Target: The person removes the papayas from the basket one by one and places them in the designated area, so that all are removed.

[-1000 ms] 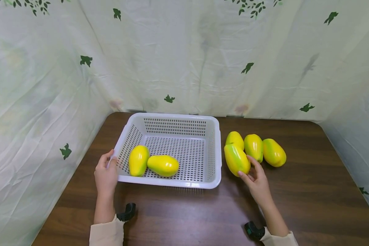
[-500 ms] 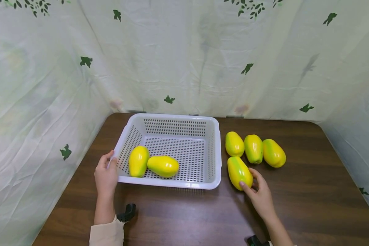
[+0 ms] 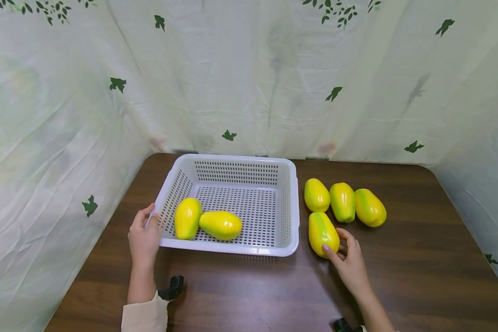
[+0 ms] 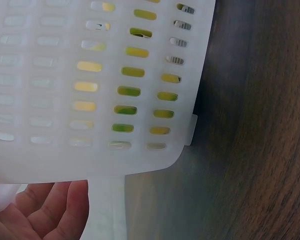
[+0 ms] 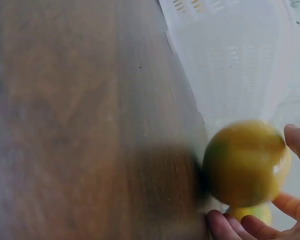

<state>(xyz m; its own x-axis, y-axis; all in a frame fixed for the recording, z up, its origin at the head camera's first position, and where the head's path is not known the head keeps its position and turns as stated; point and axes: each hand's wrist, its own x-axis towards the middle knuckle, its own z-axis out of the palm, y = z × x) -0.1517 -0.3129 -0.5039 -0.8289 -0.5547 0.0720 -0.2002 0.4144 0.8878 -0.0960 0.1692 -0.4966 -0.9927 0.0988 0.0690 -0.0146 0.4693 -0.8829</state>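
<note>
A white perforated plastic basket [image 3: 249,249] stands on the brown table, with two yellow mangoes, an upright one [image 3: 188,218] and a sideways one [image 3: 221,225], inside at its left. My left hand [image 3: 144,237] grips the basket's left rim between thumb and fingers; in the left wrist view the fingers [image 4: 77,210] curl beneath the rim. To the right of the basket, my right hand [image 3: 349,263] holds a yellow-green mango [image 3: 323,234] with thumb and fingertips at its right side. The right wrist view shows this mango [image 5: 245,162] low over the wood, with the thumb and fingers around it.
Behind the held mango, three more mangoes lie in a row: left [image 3: 317,195], middle [image 3: 342,202] and right [image 3: 370,207]. A pale patterned curtain [image 3: 249,83] hangs behind the table [image 3: 240,295] and along both sides.
My right hand has drawn the mango toward the table's front, away from the one behind it; in the last half second it has barely moved. The left hand and basket have stayed put.
</note>
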